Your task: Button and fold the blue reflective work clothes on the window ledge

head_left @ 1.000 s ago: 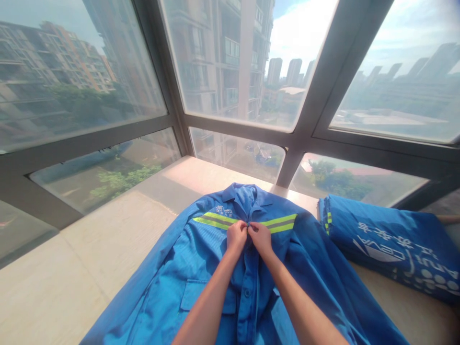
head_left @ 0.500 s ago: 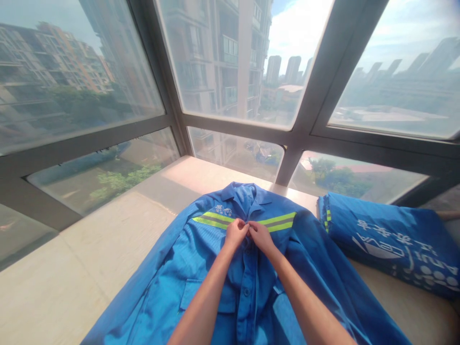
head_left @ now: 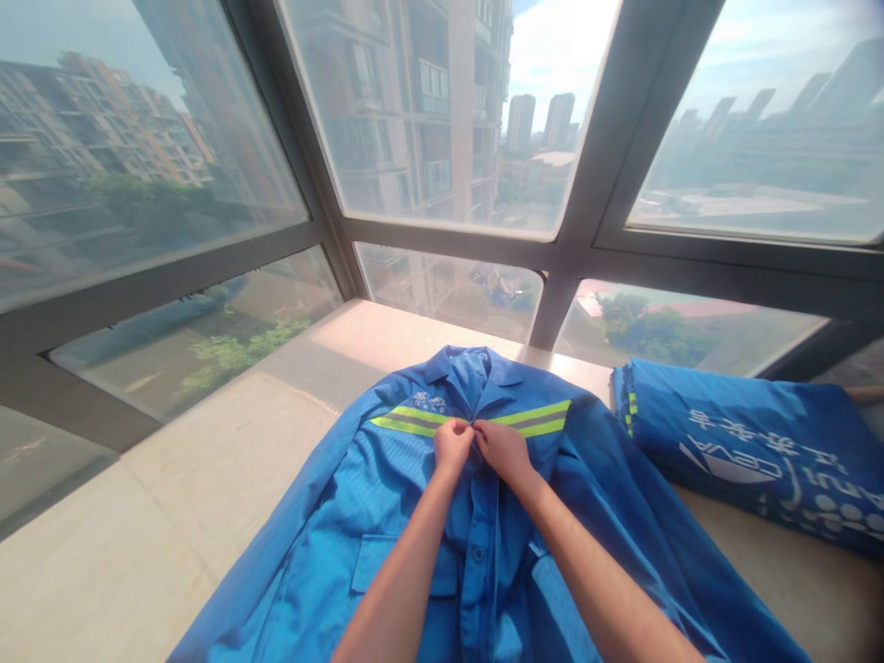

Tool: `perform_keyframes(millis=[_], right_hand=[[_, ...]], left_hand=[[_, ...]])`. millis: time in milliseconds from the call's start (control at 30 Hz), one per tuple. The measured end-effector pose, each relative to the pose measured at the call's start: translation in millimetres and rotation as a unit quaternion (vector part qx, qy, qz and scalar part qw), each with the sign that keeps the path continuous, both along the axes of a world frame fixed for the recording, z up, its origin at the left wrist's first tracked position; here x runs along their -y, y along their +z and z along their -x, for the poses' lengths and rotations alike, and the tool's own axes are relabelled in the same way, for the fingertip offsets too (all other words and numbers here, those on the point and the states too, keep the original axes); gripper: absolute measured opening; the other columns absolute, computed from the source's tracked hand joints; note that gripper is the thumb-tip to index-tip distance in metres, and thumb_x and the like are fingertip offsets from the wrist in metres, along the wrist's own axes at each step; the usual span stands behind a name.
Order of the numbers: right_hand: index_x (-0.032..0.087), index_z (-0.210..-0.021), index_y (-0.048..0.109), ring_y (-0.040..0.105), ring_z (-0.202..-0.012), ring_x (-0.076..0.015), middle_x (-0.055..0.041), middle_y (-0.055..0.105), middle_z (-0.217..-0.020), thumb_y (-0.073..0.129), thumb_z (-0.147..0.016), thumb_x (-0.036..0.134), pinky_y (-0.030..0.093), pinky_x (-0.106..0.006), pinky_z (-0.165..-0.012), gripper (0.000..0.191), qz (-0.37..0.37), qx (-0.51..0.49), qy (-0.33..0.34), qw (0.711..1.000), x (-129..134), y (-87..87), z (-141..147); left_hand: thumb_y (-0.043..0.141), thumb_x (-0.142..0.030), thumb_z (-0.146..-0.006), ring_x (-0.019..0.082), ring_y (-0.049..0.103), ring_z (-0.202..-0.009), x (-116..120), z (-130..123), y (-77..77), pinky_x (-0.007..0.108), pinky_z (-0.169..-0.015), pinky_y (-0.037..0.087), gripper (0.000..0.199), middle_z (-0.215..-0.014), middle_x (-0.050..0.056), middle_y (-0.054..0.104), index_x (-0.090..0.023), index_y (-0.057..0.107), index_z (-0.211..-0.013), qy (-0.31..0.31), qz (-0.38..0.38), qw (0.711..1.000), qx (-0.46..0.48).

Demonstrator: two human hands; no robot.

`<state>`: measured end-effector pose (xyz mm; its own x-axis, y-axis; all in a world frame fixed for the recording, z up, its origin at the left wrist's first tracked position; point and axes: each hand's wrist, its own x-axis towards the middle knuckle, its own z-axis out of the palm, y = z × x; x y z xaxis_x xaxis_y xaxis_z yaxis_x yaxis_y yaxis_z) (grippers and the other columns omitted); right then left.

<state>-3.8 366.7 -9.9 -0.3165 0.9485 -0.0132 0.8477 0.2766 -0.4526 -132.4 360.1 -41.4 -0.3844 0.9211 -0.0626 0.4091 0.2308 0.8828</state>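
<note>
Blue work jacket [head_left: 407,502] lies front-up on the cream ledge [head_left: 158,488], lower ctr of frame, collar [head_left: 507,373] toward the windows, bottom running out of frame. L hand [head_left: 454,444] & R hand [head_left: 503,448] are both at the jacket's ctr front, approx chest height, just below the collar opening. Each hand's thumb & fingertips are together, pinching the front edge; the two hands meet tip to tip. Can't tell if a btn is btwn the fingers, as they cover that spot.

Yellow-green/grey reflective strip [head_left: 535,421] crosses the chest, both sides of the hands; small white logo [head_left: 429,402] above it on the frame-left side. Below the hands: placket w/ a visible btn [head_left: 478,553], plus pocket flap [head_left: 401,564] partly behind the L forearm.

Folded blue fabric bundle [head_left: 752,451] w/ white lettering sits at R of frame, near the jacket's frame-right sleeve [head_left: 622,479]. Grey window frame [head_left: 580,244] spans the upper frame; bldgs [head_left: 428,110] & trees [head_left: 642,327] show thru the glass.
</note>
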Motion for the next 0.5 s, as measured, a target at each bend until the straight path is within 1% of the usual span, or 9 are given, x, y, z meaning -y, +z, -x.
perform_keyframes(millis=[100, 200, 267, 400, 500], right_hand=[[0.027, -0.11, 0.069, 0.069, -0.087, -0.0199, -0.0066, 0.075, -0.1, 0.046, -0.101, 0.033, 0.041, -0.025, -0.071, 0.026, -0.029, 0.051, 0.021, 0.998, 1.2, 1.5, 1.3], [0.025, -0.106, 0.069, 0.069, -0.087, -0.0189, -0.007, 0.075, -0.099, 0.042, -0.103, 0.033, 0.039, -0.024, -0.069, 0.029, -0.042, 0.059, 0.036, 0.997, 0.5, 0.7, 0.6], [0.025, -0.106, 0.069, 0.069, -0.087, -0.0185, -0.0065, 0.075, -0.099, 0.04, -0.104, 0.032, 0.038, -0.024, -0.069, 0.03, -0.048, 0.054, 0.035, 0.997, 0.5, -0.5, 0.2], [0.027, -0.106, 0.07, 0.068, -0.085, -0.0185, -0.0047, 0.075, -0.096, 0.046, -0.1, 0.032, 0.036, -0.024, -0.067, 0.026, -0.029, 0.004, -0.029, 0.999, -0.9, -2.8, 1.7], [0.024, -0.101, 0.073, 0.066, -0.086, -0.0198, -0.005, 0.075, -0.092, 0.051, -0.096, 0.031, 0.035, -0.024, -0.066, 0.023, 0.028, -0.082, -0.07, 0.994, -8.0, -4.9, 3.5]], left_hand=[[0.062, -0.018, -0.072, 0.017, 0.067, -0.071, -0.1, 0.9, -3.9, 0.026, -0.07, 0.051, 0.008, -0.071, 0.003, 0.071, -0.015, 0.069, -0.074, 0.01, -0.008, 0.999, 0.039], [0.063, -0.018, -0.07, 0.016, 0.066, -0.069, -0.8, 1.6, -8.7, 0.026, -0.068, 0.052, 0.008, -0.069, 0.003, 0.071, -0.014, 0.069, -0.074, 0.021, -0.016, 0.997, 0.075], [0.063, -0.018, -0.069, 0.016, 0.066, -0.068, -1.7, 2.3, -11.8, 0.026, -0.068, 0.052, 0.009, -0.07, 0.004, 0.07, -0.014, 0.069, -0.074, 0.027, -0.023, 0.995, 0.096], [0.066, -0.018, -0.067, 0.016, 0.067, -0.069, -4.2, 3.4, -16.4, 0.026, -0.068, 0.053, 0.01, -0.07, 0.004, 0.07, -0.013, 0.069, -0.075, 0.038, -0.035, 0.99, 0.127], [0.066, -0.018, -0.068, 0.016, 0.067, -0.07, -4.7, 3.6, -18.0, 0.026, -0.068, 0.054, 0.013, -0.072, 0.004, 0.071, -0.013, 0.069, -0.08, 0.039, -0.044, 0.99, 0.129]])
